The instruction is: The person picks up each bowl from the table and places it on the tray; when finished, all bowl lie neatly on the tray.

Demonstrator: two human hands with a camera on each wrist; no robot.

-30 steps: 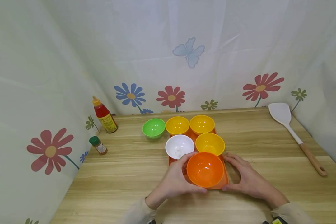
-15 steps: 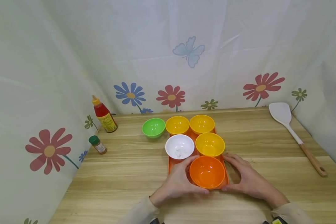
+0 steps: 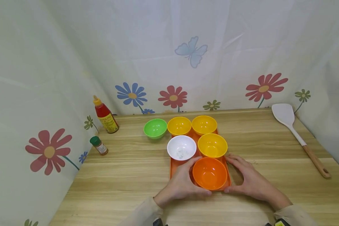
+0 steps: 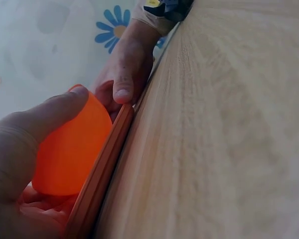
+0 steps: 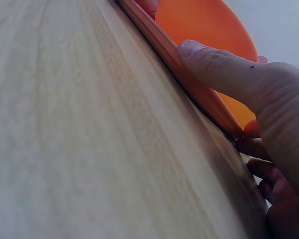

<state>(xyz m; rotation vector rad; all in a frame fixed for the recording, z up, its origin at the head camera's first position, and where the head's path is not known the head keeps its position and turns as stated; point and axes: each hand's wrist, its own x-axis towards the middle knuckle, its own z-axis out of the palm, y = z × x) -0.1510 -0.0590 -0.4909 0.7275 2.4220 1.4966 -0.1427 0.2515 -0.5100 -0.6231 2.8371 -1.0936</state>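
Observation:
In the head view, an orange bowl [image 3: 209, 174] sits upright on the front right part of an orange tray [image 3: 174, 167]. My left hand [image 3: 183, 182] holds this bowl from the left, its thumb [image 4: 65, 107] along the bowl's side in the left wrist view. At the tray's front right corner, my right hand [image 3: 251, 182] grips the edge, with the thumb [image 5: 219, 67] against the rim in the right wrist view. Behind the orange bowl are a white bowl [image 3: 181, 148] and a yellow bowl [image 3: 212, 145]. Two more yellow bowls [image 3: 179, 126] [image 3: 204, 125] form the back row.
A green bowl [image 3: 155, 129] stands left of the tray's back row. Further left are a red sauce bottle [image 3: 105, 117] and a small green-capped jar [image 3: 99, 145]. On the right lies a white spatula [image 3: 293, 131] with a wooden handle. A flowered curtain [image 3: 147, 56] hangs behind the wooden table [image 3: 124, 185].
The orange bowl has shifted slightly right and toward the front with my left hand, settling at the tray's front right. My right hand has stayed at the tray's corner.

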